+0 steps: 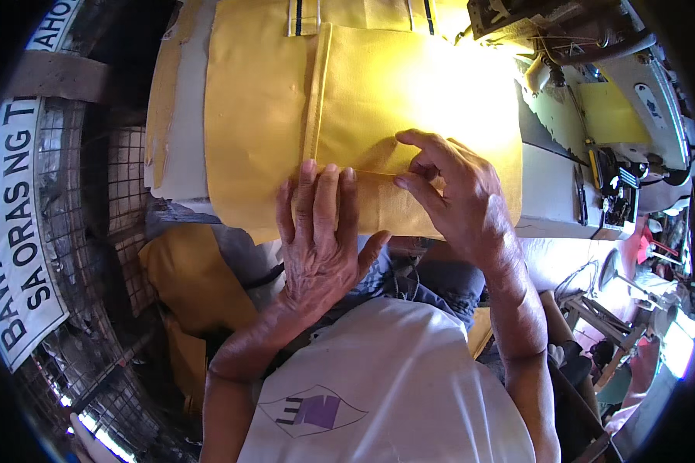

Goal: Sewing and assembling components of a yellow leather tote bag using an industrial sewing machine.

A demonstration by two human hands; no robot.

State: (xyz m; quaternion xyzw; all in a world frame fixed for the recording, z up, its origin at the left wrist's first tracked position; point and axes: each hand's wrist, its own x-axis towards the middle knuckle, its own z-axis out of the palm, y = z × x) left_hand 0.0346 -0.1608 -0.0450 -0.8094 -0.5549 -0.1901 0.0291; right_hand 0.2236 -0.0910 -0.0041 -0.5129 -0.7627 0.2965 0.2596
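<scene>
A large yellow fabric piece (259, 116) lies over the work surface in front of me. On it sits a second yellow panel (355, 100), with a stitched, raised strip along its left side. My left hand (319, 220) rests flat, fingers stretched out and thumb apart, the fingertips at the panel's lower left corner. At the panel's lower edge, the thumb of my right hand (463, 185) touches the fabric. Its index finger is raised away from the thumb, and the other fingers curl in, partly hidden. Bright light washes out the fabric's upper right.
A sewing machine (649, 100) stands at the right, its lower parts near the fabric's far right corner. Dark tools (598, 174) lie on the tabletop edge. More yellow fabric (197, 278) hangs at the lower left, beside a wire mesh (127, 177) and a printed sign (19, 231).
</scene>
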